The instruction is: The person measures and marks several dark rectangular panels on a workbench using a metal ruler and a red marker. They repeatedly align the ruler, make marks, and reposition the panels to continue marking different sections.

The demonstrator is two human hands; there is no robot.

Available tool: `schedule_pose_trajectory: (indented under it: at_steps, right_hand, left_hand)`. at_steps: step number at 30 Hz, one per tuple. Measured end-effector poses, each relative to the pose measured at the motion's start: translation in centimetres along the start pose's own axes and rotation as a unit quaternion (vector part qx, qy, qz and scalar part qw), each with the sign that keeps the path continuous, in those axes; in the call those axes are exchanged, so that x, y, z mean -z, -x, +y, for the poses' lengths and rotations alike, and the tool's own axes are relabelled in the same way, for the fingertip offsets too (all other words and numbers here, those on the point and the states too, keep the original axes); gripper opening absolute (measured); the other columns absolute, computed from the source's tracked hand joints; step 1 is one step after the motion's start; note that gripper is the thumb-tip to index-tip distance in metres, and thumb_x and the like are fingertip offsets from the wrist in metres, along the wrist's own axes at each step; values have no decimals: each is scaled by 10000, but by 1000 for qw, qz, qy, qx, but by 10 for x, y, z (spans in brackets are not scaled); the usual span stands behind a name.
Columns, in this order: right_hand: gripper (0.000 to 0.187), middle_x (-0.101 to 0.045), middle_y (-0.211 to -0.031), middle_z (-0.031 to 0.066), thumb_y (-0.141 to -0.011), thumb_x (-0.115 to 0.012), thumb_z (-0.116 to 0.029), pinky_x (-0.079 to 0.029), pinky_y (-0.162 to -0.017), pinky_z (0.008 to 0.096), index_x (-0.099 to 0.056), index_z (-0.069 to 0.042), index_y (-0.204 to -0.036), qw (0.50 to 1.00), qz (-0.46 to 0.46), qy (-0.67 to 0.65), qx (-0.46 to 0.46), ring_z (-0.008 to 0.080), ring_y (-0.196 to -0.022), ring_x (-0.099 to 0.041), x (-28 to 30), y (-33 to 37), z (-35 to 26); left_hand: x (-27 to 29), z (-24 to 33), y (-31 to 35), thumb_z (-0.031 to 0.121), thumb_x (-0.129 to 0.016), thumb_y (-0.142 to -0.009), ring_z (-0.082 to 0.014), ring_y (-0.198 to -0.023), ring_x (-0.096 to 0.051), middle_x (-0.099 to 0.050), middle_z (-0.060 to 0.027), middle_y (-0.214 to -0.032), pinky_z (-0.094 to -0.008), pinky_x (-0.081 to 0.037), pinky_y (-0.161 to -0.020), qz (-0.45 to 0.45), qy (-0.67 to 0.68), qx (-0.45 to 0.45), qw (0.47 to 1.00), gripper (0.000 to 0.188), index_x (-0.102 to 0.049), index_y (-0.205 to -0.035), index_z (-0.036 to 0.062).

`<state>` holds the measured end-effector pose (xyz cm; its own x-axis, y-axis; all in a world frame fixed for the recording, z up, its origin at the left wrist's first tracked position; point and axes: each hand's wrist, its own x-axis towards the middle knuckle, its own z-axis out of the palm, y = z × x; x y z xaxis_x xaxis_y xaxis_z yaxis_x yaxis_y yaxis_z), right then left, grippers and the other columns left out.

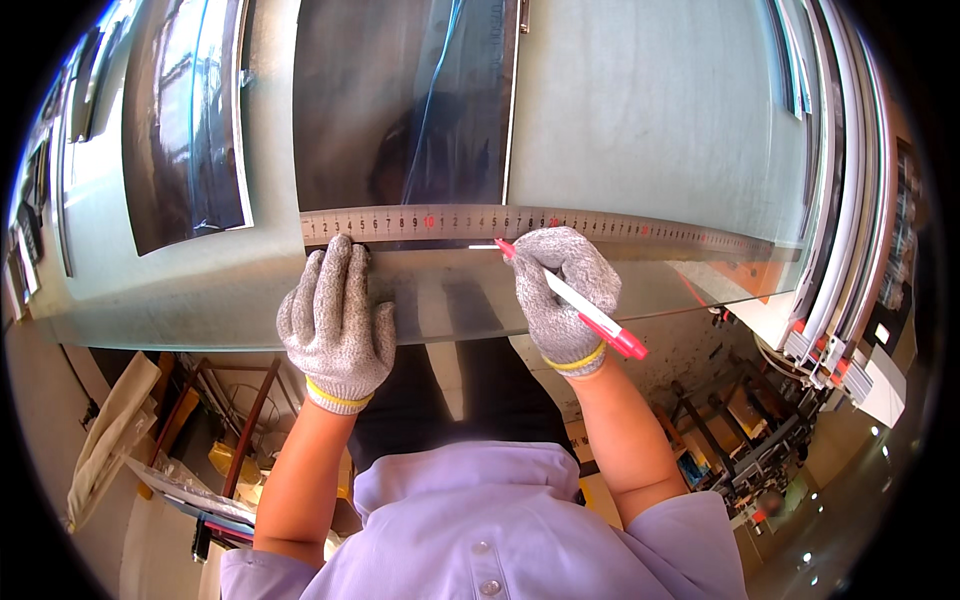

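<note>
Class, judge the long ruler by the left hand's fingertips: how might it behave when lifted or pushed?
The ruler looks thin for its length, so it would probably flex if lifted by one end. Lying flat, it seems unlikely to roll. The smooth-looking tabletop suggests it may slide if pushed.

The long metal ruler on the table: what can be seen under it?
A dark sheet meets the upper edge of the ruler, and a dark strip shows along part of its lower edge. Whatever lies directly beneath is covered.

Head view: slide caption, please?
Gloved left hand on a metal ruler laid across a dark sheet, gloved right hand holding a red-and-white pen.
</note>
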<state>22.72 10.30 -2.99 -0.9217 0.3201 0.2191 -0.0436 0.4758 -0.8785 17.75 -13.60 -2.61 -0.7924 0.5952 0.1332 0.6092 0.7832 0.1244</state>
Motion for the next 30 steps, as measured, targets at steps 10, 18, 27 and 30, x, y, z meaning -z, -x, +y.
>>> schedule_pose_trajectory:
  at_steps: [10,18,27,30]
  right_hand:
    - [107,-708,-913,144,-917,-681,65,-576,-726,327,-645,43,-1016,998,59,-10,6,204,-791,-685,7,7,5]
    - [416,-677,-1314,158,-956,-748,-332,-471,-1056,528,-658,-52,-1251,949,32,301,85,381,-1127,-635,92,16,49]
    - [342,-623,-1062,126,-824,-773,-75,-538,-919,470,-704,-111,-1157,893,-72,441,49,354,-1054,-649,168,123,60]
    - [294,-615,-1014,130,-810,-716,54,-572,-843,415,-722,-76,-1073,939,-1,341,-50,332,-968,-667,173,129,43]
  left_hand:
    - [2,1,-2,259,-548,-982,-367,-1324,-582,-624,-171,-1449,-467,-404,-1095,-5,8,1,1000,506,-638,-1395,-17]
    - [1,1,0,227,-643,-921,-386,-1336,-557,-576,-203,-1474,-479,-397,-1121,32,38,14,999,545,-614,-1411,-9]
    - [3,9,-3,225,-803,-842,-417,-1341,-511,-548,-221,-1452,-492,-412,-1116,107,121,143,976,730,-528,-1477,-6]
    - [14,8,-17,214,-731,-938,-428,-1290,-534,-563,-245,-1394,-477,-434,-1103,121,190,243,944,626,-512,-1489,13]
